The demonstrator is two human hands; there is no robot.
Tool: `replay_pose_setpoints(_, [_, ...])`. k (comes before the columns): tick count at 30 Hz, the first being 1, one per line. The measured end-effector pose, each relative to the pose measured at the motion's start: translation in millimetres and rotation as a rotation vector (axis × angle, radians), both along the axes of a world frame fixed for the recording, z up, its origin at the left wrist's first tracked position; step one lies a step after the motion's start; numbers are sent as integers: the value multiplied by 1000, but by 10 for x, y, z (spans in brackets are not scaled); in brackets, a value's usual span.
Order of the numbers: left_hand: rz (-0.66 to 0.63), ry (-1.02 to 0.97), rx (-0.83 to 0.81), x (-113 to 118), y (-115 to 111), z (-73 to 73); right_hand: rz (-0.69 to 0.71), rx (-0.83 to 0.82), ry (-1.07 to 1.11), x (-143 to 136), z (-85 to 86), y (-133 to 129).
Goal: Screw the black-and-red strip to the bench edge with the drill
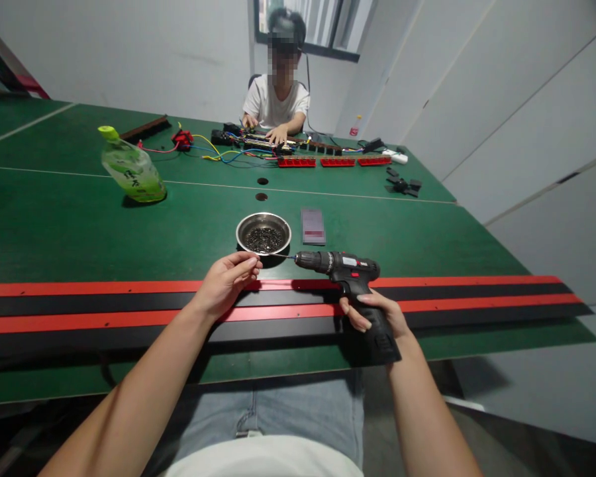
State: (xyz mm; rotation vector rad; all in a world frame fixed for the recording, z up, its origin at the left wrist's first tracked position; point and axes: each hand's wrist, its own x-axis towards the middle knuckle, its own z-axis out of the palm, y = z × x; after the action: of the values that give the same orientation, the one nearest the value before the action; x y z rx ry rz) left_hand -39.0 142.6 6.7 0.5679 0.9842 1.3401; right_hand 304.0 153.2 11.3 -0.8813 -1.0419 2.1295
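My right hand (pixel 395 311) is wrapped round the grip of a black cordless drill (pixel 355 268), which points left. A long thin bit (pixel 281 256) sticks out of its chuck. At the bit's tip, my left hand (pixel 223 281) is closed in a pinch; whatever lies between the fingertips is too small to make out. Just behind the bit stands a round metal bowl (pixel 239 240) with many small dark screws (pixel 264 240) in it. Under both hands, long red and black strips (pixel 278 311) run across the table, with small dark dots along the red parts.
A phone-like slab (pixel 312 226) lies right of the bowl on the green table (pixel 198 218). A green-labelled bottle (pixel 134 169) stands at left. Opposite, a person (pixel 278 99) handles wired parts near red blocks (pixel 332 161). A black bladed part (pixel 403 184) lies at right.
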Motion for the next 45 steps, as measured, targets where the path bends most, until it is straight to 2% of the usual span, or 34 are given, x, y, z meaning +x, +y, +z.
replay_pose_setpoints(5, [23,-21,9,5,3,-17,8,5,51,26,-30,-19])
replay_pose_setpoints(21, [-43,-38,17,-7,-29,37,41,8,-56,-10,50,-42])
replay_pose_setpoints(25, [-45,-52,14,-14,-30,42,-11,21,-66,-7,42,-39])
replay_pose_setpoints(32, [-35,-50,-10,-3,-36,72,-12,-37,-40,-11,45,-35])
replay_pose_setpoints(45, [-39,23,13,-9,-40,51,-62,-16,-25,-31,21,-48])
